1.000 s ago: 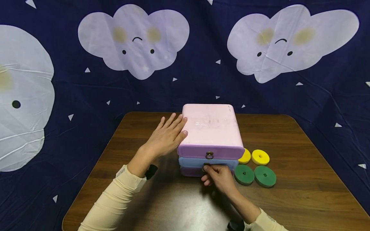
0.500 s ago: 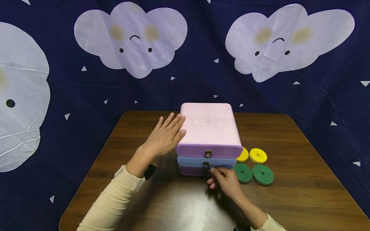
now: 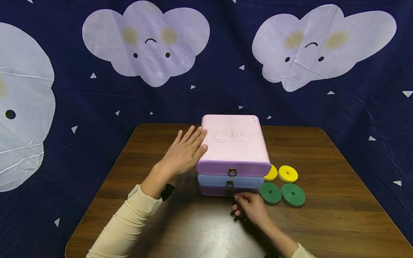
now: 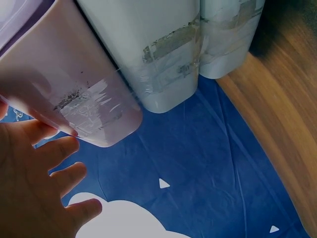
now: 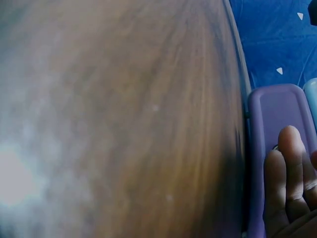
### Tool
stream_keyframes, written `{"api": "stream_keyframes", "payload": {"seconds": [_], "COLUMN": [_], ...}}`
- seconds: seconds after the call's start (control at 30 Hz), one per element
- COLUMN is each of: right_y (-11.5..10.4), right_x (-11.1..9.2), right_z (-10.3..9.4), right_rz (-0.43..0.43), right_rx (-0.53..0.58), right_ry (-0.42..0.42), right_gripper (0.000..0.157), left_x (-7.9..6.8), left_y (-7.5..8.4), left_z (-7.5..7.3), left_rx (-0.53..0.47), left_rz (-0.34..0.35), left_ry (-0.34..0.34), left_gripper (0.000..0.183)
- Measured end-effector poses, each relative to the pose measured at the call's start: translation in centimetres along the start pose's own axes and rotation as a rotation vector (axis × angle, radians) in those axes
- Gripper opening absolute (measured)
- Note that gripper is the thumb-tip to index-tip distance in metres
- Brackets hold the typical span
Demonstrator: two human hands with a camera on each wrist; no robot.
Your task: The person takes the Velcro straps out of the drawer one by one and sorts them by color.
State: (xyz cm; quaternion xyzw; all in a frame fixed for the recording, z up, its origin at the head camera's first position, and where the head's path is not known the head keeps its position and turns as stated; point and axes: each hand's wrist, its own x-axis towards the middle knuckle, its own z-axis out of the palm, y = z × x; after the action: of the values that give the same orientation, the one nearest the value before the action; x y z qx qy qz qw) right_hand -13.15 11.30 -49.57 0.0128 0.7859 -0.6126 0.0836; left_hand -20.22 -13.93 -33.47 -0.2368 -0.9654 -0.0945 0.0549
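Observation:
A three-tier drawer box (image 3: 233,138) with a pink top stands on the table. Its fronts are a purple top drawer (image 3: 209,168), a blue middle drawer (image 3: 211,180) and a purple bottom drawer (image 3: 211,191), each with a small ring pull. My left hand (image 3: 184,152) lies spread along the box's upper left edge, fingertips touching it; the left wrist view shows that side. Just right of the bottom drawer's ring pull (image 3: 229,192), my right hand (image 3: 253,208) has loosely bent fingers and holds nothing visible. In the right wrist view, its fingers (image 5: 292,163) partly cover the purple front.
Two green discs (image 3: 270,193) and two yellow discs (image 3: 288,174) lie on the table (image 3: 338,200) close to the box's right side. One yellow disc is partly hidden by the box. A dark blue cloth (image 3: 226,89) with clouds hangs behind the table.
My right hand has let go of the middle drawer's ring pull and moved down and slightly right, to the bottom drawer. The left hand stays on the box; the view shifted slightly.

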Motion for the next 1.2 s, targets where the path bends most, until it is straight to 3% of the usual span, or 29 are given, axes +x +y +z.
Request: {"api": "stream_keyframes", "payload": {"seconds": [0.37, 0.6, 0.87, 1.2], "right_y": [0.5, 0.7, 0.7, 0.5], "right_x": [0.5, 0.9, 1.5, 2.0], "right_z": [0.8, 1.3, 1.8, 2.4], "right_rz": [0.011, 0.028, 0.063, 0.113], "right_rx": [0.072, 0.071, 0.075, 0.109], "right_ry": [-0.069, -0.059, -0.124, -0.124], "right_gripper": [0.032, 0.03, 0.041, 0.041], "left_x": [0.0, 0.0, 0.1, 0.0], "left_y": [0.1, 0.2, 0.2, 0.0], "left_z": [0.2, 0.3, 0.3, 0.2], "left_rx": [-0.002, -0.006, 0.008, 0.004], "left_rz": [0.0, 0.006, 0.007, -0.007], "left_ry": [0.002, 0.002, 0.003, 0.013], "left_gripper": [0.058, 0.058, 0.058, 0.058]}}
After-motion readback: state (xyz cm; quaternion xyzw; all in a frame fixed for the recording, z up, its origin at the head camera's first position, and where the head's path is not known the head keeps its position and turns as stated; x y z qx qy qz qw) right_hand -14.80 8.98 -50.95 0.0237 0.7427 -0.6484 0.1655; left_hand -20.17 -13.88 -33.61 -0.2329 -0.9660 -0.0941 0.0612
